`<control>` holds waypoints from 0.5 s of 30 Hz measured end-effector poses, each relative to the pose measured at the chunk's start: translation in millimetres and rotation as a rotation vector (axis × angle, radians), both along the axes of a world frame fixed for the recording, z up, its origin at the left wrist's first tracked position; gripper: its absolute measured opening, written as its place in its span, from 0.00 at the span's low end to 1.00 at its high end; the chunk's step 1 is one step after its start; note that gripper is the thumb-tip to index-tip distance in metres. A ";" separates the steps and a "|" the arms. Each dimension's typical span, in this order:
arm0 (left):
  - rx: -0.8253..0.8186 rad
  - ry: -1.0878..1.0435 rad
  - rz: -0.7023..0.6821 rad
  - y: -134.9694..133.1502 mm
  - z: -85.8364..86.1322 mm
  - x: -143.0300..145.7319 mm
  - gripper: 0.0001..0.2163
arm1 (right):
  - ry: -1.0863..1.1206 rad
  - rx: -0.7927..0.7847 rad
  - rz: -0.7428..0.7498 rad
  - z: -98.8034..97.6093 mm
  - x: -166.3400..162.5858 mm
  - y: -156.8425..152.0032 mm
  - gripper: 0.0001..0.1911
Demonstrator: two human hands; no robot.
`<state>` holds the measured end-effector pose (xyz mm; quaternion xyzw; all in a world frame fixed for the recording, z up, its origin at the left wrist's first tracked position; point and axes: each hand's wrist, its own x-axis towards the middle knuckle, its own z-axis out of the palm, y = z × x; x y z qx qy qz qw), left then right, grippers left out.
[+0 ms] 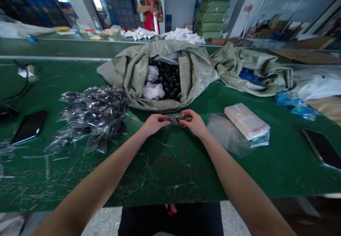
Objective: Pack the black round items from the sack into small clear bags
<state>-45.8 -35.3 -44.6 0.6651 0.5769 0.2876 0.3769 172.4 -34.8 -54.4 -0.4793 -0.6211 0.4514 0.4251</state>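
Pinching a small clear bag point(174, 119) at both ends, you're keeping it just above or on the green table point(170, 179), right in front of the big sack; can't tell which. Your left hand point(153, 124) is gripping one end between thumb and fingers, your right hand point(195, 123) is gripping the other, and something dark is showing inside the plastic.

The big sack point(198, 78) is lying with its mouth facing you, edges folded back, and it's holding a load of shiny black egg-shaped pieces point(170, 79) plus some crumpled clear plastic point(153, 91). Next to it on the right, a smaller sack point(226, 69) is gaping open and showing some blue stuff point(249, 76), too blurry to make out.

Over by your left arm, a heap of filled bags point(93, 113) is piling up against the big sack's corner, each one wrapping a dark piece. Past your right hand, a stack of flat bags point(246, 120) is resting partly on a loose clear sheet point(221, 131).
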 end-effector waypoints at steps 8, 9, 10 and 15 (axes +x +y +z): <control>-0.068 -0.245 0.034 1.7 -4.5 2.0 0.12 | -0.037 0.009 -0.085 2.8 0.8 1.3 0.29; -0.100 -0.305 0.046 0.8 -2.9 2.3 0.12 | -0.031 -0.025 -0.083 4.0 0.5 1.3 0.27; -0.128 -0.360 0.056 -0.2 -0.9 2.6 0.13 | -0.021 -0.066 -0.062 5.2 0.2 1.0 0.23; -0.171 -0.485 -0.003 -5.6 9.3 0.1 0.15 | 0.147 -0.183 0.073 10.9 -1.8 -1.8 0.15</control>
